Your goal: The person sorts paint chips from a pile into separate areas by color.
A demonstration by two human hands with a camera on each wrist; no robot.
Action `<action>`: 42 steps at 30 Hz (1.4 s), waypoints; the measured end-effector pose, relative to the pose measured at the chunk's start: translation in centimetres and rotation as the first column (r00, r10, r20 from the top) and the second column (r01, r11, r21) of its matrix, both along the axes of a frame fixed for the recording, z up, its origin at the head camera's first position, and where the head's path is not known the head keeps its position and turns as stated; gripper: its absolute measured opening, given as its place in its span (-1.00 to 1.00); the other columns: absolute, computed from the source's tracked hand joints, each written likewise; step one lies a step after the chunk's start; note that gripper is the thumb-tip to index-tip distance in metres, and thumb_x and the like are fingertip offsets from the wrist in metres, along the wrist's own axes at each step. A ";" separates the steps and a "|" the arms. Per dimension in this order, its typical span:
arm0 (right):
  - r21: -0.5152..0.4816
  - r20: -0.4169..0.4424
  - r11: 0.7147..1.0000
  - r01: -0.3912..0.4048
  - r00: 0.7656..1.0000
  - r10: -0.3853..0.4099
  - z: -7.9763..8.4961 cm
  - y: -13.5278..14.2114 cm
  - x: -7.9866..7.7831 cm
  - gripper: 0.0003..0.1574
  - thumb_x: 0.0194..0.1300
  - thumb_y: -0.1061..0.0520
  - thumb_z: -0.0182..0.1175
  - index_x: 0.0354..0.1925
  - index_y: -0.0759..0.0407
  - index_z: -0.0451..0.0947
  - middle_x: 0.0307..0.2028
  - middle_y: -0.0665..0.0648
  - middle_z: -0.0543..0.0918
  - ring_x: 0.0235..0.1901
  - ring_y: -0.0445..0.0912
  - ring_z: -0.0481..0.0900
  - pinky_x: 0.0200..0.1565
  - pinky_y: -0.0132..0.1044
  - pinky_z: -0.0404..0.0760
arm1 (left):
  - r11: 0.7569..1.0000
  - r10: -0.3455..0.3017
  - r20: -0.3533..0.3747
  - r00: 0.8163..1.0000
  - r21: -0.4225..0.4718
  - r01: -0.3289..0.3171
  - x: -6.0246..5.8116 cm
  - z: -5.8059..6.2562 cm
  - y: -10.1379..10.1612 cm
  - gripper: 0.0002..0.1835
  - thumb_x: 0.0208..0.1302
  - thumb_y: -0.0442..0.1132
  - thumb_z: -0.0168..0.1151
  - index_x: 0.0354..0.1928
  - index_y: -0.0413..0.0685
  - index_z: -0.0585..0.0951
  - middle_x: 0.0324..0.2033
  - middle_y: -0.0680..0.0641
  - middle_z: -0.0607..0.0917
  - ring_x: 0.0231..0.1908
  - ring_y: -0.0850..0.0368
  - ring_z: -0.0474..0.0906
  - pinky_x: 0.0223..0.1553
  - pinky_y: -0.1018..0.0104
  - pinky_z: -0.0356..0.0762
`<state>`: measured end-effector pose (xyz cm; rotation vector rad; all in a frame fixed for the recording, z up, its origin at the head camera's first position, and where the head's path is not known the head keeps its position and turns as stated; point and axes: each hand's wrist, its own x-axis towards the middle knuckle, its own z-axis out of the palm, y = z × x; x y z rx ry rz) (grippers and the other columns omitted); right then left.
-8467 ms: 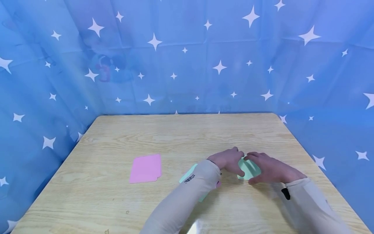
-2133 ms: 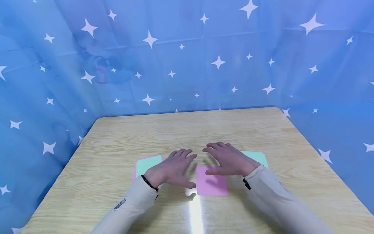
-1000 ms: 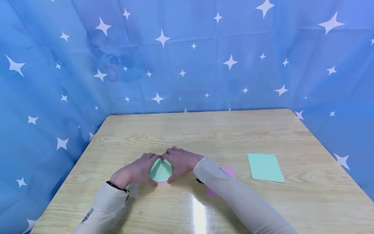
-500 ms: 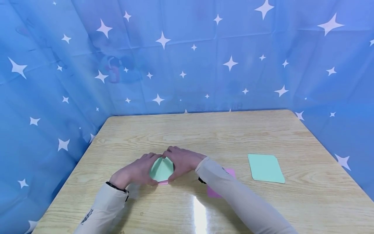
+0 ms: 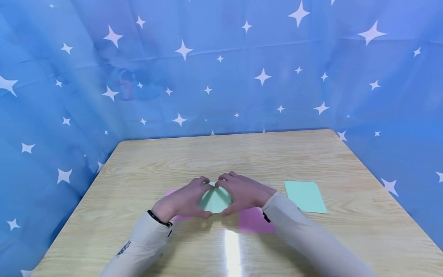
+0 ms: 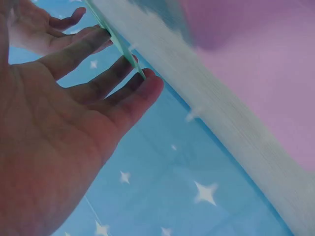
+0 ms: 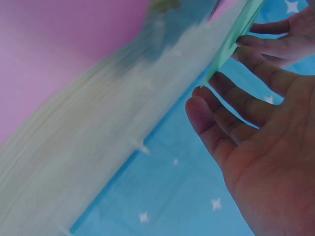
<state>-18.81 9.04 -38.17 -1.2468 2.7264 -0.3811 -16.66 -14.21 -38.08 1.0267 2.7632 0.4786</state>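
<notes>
Between my left hand (image 5: 185, 200) and right hand (image 5: 245, 194) is a mint-green square card (image 5: 216, 198), gripped at its two side edges. In the left wrist view the held card (image 6: 115, 42) appears edge-on, raised above the table, against my fingertips. From the right wrist view, the same card (image 7: 236, 39) shows more than one thin layer at its edge. A pink card (image 5: 181, 218) lies on the table, mostly hidden under my left hand. Another pink card (image 5: 256, 223) lies in front of my right hand, partly covered by the right wrist and sleeve.
A second mint-green card (image 5: 305, 196) lies on the wooden table (image 5: 221, 157), right of my right hand. Behind the table and along its sides hangs a blue curtain (image 5: 228, 96) with white stars. A bright reflection shows near the front.
Over the last half second both hands have carried the mint-green card rightward off the left pink card. About two seconds ago that card lay there with both hands apart; earlier they were at the right-hand one.
</notes>
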 end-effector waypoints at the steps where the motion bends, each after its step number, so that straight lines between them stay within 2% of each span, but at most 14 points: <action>1: -0.004 -0.006 1.000 0.000 1.000 0.000 0.1 0.5 0.1 -0.11 0.00 -0.31 0.51 0.22 0.00 0.51 0.18 -0.01 0.54 0.13 -0.08 0.44 0.04 -0.18 0.57 | 1.000 -0.003 0.003 1.000 0.007 0.003 -0.1 0.0 0.4 -0.28 0.07 0.01 0.54 0.26 -0.09 0.53 0.27 -0.21 0.45 0.15 -0.07 0.44 0.02 0.09 0.57; 6: -0.025 -0.020 1.000 0.008 1.000 -0.008 0.6 2.5 0.3 -0.13 0.03 -0.22 0.49 0.23 0.08 0.52 0.19 0.05 0.55 0.21 -0.01 0.43 0.12 -0.13 0.55 | 0.999 -0.011 0.039 0.999 0.031 0.010 -0.2 0.1 2.2 -0.26 0.08 0.01 0.52 0.28 -0.14 0.53 0.30 -0.22 0.46 0.25 -0.08 0.39 0.08 0.10 0.55; 10: -0.023 -0.005 1.000 -0.004 1.000 0.004 0.3 3.5 0.5 0.00 -0.01 -0.34 0.52 0.28 0.08 0.46 0.21 0.05 0.55 0.20 -0.01 0.44 0.14 -0.11 0.55 | 0.998 -0.031 0.024 0.999 0.050 0.030 -0.1 -0.4 3.3 -0.26 0.07 0.00 0.51 0.27 -0.15 0.52 0.23 -0.14 0.49 0.23 -0.01 0.37 0.04 0.17 0.56; 13: -0.018 0.016 1.000 0.004 1.000 -0.004 -0.2 4.1 0.5 0.07 -0.03 -0.40 0.52 0.31 0.05 0.42 0.17 0.00 0.56 0.10 -0.08 0.49 0.04 -0.16 0.57 | 0.995 -0.048 -0.011 0.999 0.083 0.048 -0.1 -0.7 3.8 -0.27 0.06 -0.01 0.51 0.26 -0.14 0.52 0.22 -0.14 0.47 0.23 -0.01 0.35 0.02 0.18 0.57; 18: -0.028 0.054 0.998 0.053 0.997 -0.051 -0.2 5.3 0.7 -0.04 0.01 -0.31 0.52 0.27 0.02 0.42 0.06 -0.10 0.54 -0.13 -0.20 0.48 -0.17 -0.31 0.55 | 0.990 -0.059 -0.045 0.997 0.128 0.064 -0.2 -0.7 4.4 -0.34 0.06 -0.01 0.52 0.18 -0.11 0.56 0.29 -0.23 0.44 0.31 -0.08 0.32 0.06 0.13 0.57; 21: -0.031 0.060 0.998 0.062 0.996 -0.060 0.4 5.8 0.7 -0.12 0.03 -0.24 0.51 0.24 0.00 0.45 0.15 -0.06 0.53 -0.04 -0.17 0.49 -0.12 -0.29 0.57 | 0.989 -0.058 -0.041 0.997 0.130 0.063 -0.4 -0.5 4.7 -0.35 0.08 0.03 0.51 0.17 -0.11 0.57 0.35 -0.27 0.41 0.38 -0.11 0.28 0.11 0.10 0.56; 26: -0.017 0.041 0.997 0.080 0.996 -0.079 2.2 6.9 0.6 -0.15 0.09 -0.24 0.49 0.28 -0.02 0.49 0.40 0.10 0.42 0.27 0.00 0.45 0.11 -0.10 0.58 | 0.987 -0.064 -0.081 0.995 0.141 0.075 -1.0 0.5 5.5 -0.35 0.10 0.06 0.51 0.17 -0.13 0.59 0.38 -0.30 0.39 0.43 -0.15 0.25 0.17 0.05 0.56; 30: -0.015 0.006 0.997 0.082 0.997 -0.082 4.0 8.3 0.5 -0.11 0.13 -0.27 0.47 0.36 -0.05 0.47 0.49 0.14 0.32 0.42 0.09 0.32 0.26 0.06 0.51 | 0.986 -0.071 -0.130 0.989 0.143 0.089 -1.6 1.9 6.5 -0.34 0.12 0.09 0.50 0.19 -0.11 0.59 0.40 -0.27 0.39 0.44 -0.14 0.25 0.22 0.05 0.54; 37: -0.047 -0.057 0.988 0.149 0.987 -0.152 6.3 12.2 1.4 -0.09 0.18 -0.27 0.45 0.41 -0.10 0.41 0.55 0.10 0.21 0.49 0.14 0.18 0.28 0.23 0.45 | 0.979 -0.104 -0.170 0.980 0.158 0.132 -2.3 4.5 10.1 -0.30 0.17 0.12 0.48 0.26 -0.09 0.58 0.45 -0.23 0.35 0.48 -0.12 0.21 0.35 0.06 0.43; 42: -0.065 -0.082 0.979 0.194 0.976 -0.199 6.9 15.0 2.3 -0.04 0.15 -0.41 0.42 0.40 -0.11 0.42 0.54 0.12 0.22 0.48 0.13 0.18 0.26 0.24 0.47 | 0.977 -0.133 -0.172 0.976 0.145 0.158 -2.3 5.4 13.4 -0.31 0.19 0.14 0.48 0.28 -0.07 0.58 0.46 -0.21 0.34 0.48 -0.08 0.19 0.37 0.14 0.41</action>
